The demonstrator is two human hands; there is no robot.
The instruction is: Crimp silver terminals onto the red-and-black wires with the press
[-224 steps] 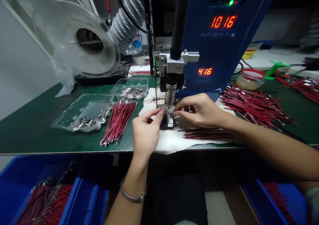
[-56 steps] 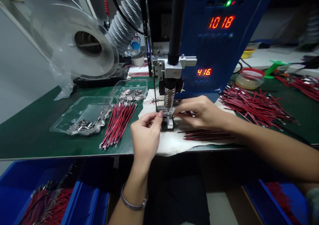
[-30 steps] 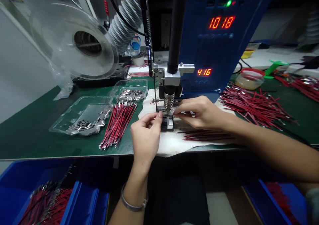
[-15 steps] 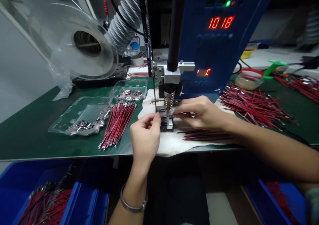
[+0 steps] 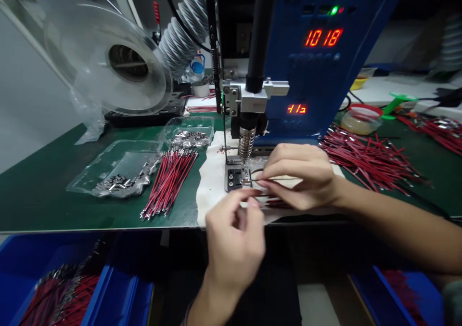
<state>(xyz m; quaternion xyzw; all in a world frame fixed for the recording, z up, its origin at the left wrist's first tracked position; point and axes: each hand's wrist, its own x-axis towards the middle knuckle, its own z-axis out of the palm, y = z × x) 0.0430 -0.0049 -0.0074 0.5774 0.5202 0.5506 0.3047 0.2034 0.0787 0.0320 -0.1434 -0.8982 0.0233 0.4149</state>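
My right hand (image 5: 301, 174) rests on the white cloth (image 5: 211, 191) just right of the small black fixture (image 5: 234, 177), its fingers pinched on a thin wire (image 5: 257, 173) beside the fixture. My left hand (image 5: 234, 244) hovers at the table's front edge, below the fixture. Its thumb and fingers are curled together near the red wires (image 5: 274, 202) lying under my right hand; what they hold is hidden. The machine's spring-wrapped tip (image 5: 245, 143) hangs raised above the fixture.
The blue machine (image 5: 325, 75) shows 1018 on its upper display. A bundle of red wires (image 5: 169, 181) and clear trays of metal terminals (image 5: 119, 174) lie to the left. A loose wire pile (image 5: 368, 157) lies right. Blue bins (image 5: 65, 292) sit below the table edge.
My left hand has drawn back from the fixture to the table's front edge. My right hand has shifted slightly toward me. The machine's tip has risen, and the lower display's reading has changed.
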